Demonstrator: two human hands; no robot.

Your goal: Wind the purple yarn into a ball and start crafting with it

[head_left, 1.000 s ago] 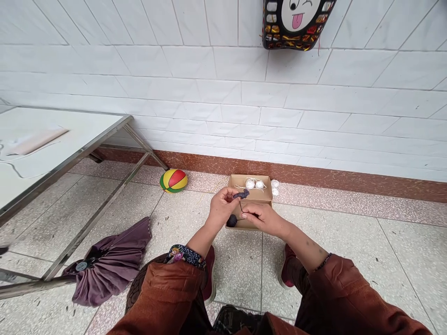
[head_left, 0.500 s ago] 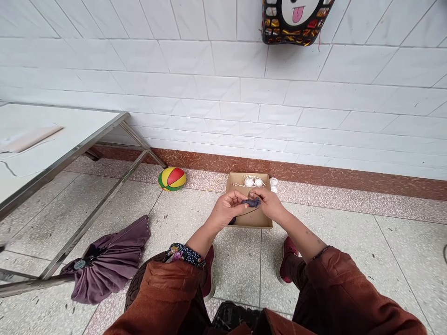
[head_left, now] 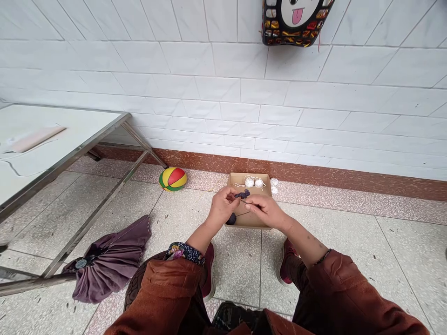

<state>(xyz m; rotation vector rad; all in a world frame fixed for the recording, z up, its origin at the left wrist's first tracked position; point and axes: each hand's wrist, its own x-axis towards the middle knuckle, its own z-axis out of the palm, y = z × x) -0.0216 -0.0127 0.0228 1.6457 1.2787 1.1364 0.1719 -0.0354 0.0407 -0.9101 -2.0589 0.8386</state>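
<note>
A small dark blue crocheted yarn piece [head_left: 243,194] is pinched in the fingers of my left hand [head_left: 224,204], above a shallow cardboard box [head_left: 254,222]. My right hand [head_left: 267,210] is closed close beside it, fingers round a thin, dark tool that looks like a crochet hook; its tip points at the piece, and most of it is hidden. A dark ball of yarn [head_left: 231,219] lies in the box's near left corner, partly behind my left hand, with a strand running right from it. Two white yarn balls [head_left: 253,182] sit at the back of the box.
More white balls [head_left: 274,186] lie just right of the box. A striped ball [head_left: 173,179] rests by the wall, near the leg of a metal-framed table [head_left: 70,144]. A folded purple umbrella [head_left: 111,260] is on the floor at left. A black basket [head_left: 296,28] hangs above.
The crocheted piece has shifted left and slightly away from me, with my left hand. My right hand has let go of its right end and turned, fingers now pointing left with the thin tool.
</note>
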